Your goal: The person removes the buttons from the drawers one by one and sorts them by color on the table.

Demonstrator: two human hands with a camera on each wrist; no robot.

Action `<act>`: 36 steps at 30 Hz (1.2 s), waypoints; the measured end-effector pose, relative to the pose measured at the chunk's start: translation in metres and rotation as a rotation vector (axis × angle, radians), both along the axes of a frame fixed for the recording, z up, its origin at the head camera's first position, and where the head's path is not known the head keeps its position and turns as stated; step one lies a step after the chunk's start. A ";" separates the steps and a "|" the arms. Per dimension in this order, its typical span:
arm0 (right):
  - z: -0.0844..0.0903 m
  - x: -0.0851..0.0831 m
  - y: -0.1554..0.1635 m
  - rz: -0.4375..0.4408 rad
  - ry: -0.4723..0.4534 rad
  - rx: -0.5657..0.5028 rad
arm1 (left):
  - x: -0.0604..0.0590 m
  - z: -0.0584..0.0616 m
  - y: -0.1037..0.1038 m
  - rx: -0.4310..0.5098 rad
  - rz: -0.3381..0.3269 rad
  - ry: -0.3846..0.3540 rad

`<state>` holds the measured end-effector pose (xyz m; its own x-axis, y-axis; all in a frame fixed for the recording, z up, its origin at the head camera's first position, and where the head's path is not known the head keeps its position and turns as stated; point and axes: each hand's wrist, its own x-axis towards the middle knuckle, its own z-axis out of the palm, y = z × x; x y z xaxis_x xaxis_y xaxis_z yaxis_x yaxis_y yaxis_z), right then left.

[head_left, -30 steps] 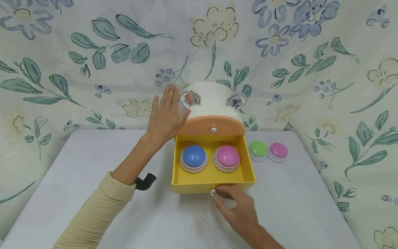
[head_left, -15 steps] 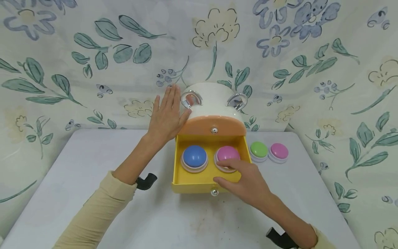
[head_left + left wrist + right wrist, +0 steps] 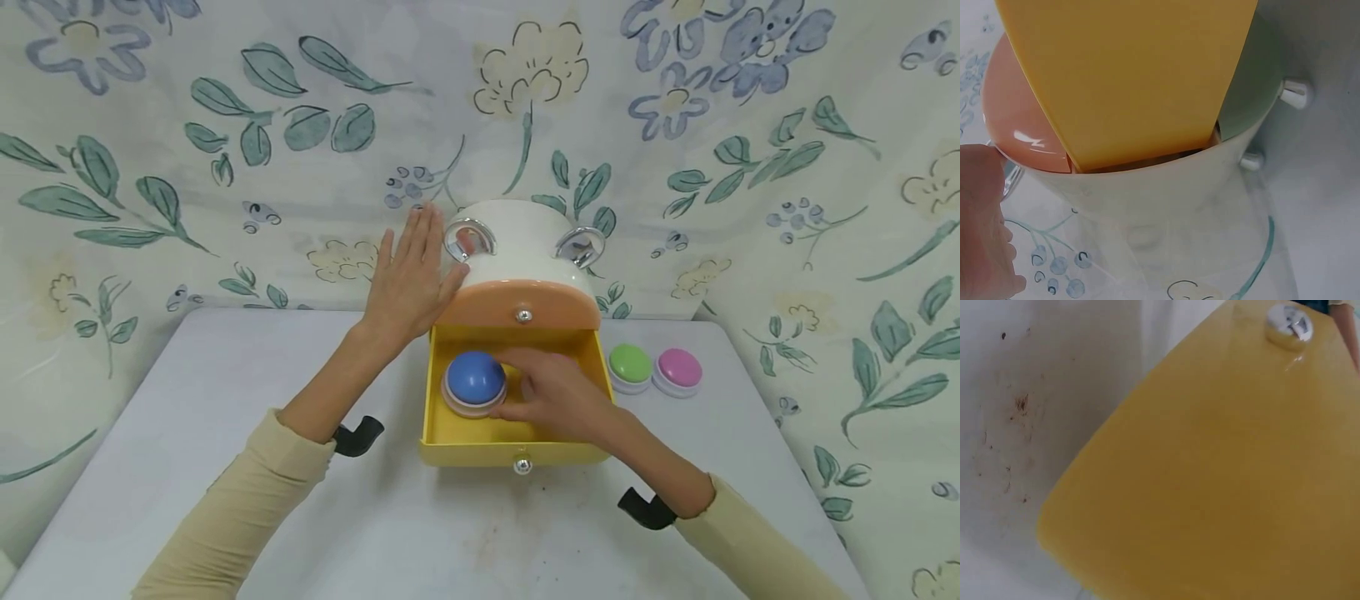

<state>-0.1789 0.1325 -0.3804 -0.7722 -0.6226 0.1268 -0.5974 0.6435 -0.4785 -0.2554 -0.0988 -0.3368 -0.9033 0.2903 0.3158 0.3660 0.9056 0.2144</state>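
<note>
A white drawer box [image 3: 517, 250] stands at the back of the table, with its yellow drawer [image 3: 480, 452] pulled out. My left hand [image 3: 411, 275] presses flat and open against the box's left side; it shows at the edge of the left wrist view [image 3: 982, 219]. My right hand [image 3: 555, 392] reaches into the drawer. Its fingers curl over the pink button, which is hidden beneath them. A blue dome button [image 3: 475, 379] sits in the drawer just left of that hand. The right wrist view shows only the drawer front [image 3: 1210, 487] and its silver knob [image 3: 1288, 325].
A green button [image 3: 630, 364] and another pink button [image 3: 678, 368] sit on the table right of the drawer. Above the yellow drawer is a closed orange drawer [image 3: 517, 302]. Two chrome rings [image 3: 470, 237] top the box. Flowered cloth hangs behind and at both sides.
My right hand let go of the drawer knob, moved up into the drawer and now covers the pink button. The left hand stayed on the box.
</note>
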 end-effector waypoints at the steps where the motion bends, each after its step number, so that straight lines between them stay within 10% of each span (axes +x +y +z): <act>1: -0.001 -0.003 -0.002 0.000 0.000 0.014 | 0.000 0.000 0.000 0.000 0.000 0.000; 24: -0.011 -0.031 -0.016 0.039 -0.215 0.075 | 0.001 0.002 0.002 -0.009 -0.004 0.021; 36: -0.002 -0.025 -0.005 0.002 -0.163 0.041 | 0.001 0.001 0.001 -0.006 0.003 0.017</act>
